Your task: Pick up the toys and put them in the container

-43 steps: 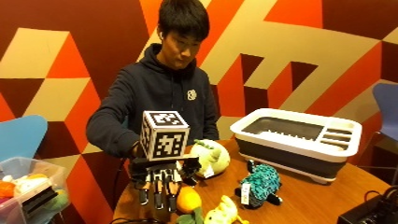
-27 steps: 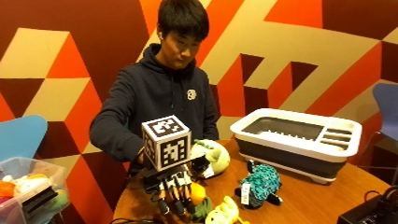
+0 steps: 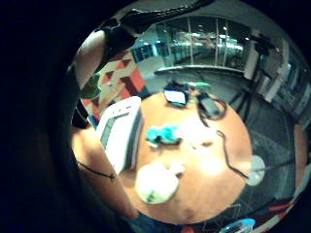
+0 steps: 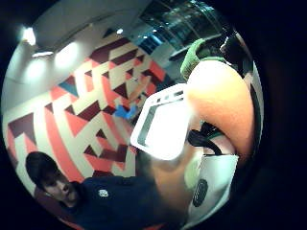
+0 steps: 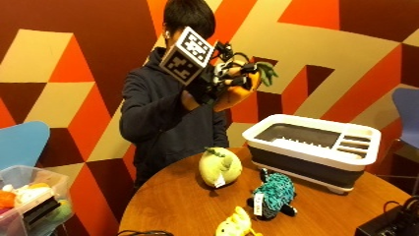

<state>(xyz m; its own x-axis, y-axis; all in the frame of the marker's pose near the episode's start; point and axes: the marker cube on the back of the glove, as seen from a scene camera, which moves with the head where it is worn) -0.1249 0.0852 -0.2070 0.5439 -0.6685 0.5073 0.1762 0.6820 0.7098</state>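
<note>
The fingers (image 5: 230, 78) of the gloved right hand (image 5: 213, 83) are curled round an orange carrot toy (image 5: 243, 87), which is held high in the upper middle of the outside view, in front of the person's head and well above the table (image 5: 177, 206). Its green leafy top (image 5: 266, 73) points toward the right of the frame. In the thumb side palm view the carrot toy (image 4: 220, 103) fills the space next to the palm, with the container (image 4: 160, 127) seen beyond it.

One toy is judged to be in hand and on its way; nothing is seen lying in the white and grey container (image 5: 314, 147), which stands at the right of the frame on the far edge of the table, though its floor is only partly visible. Three toys are left on the table: a pale green round plush (image 5: 220, 167) near the middle, a teal turtle plush (image 5: 272, 194) to the right of it and just in front of the container, and a yellow plush (image 5: 234, 226) at the lower edge. Most of the task is therefore judged undone.

Compared with the earlier frames, the hand has been raised from low over the toys at table level to head height, and the carrot toy has been lifted with it. The three plush toys and the container appear unmoved.
</note>
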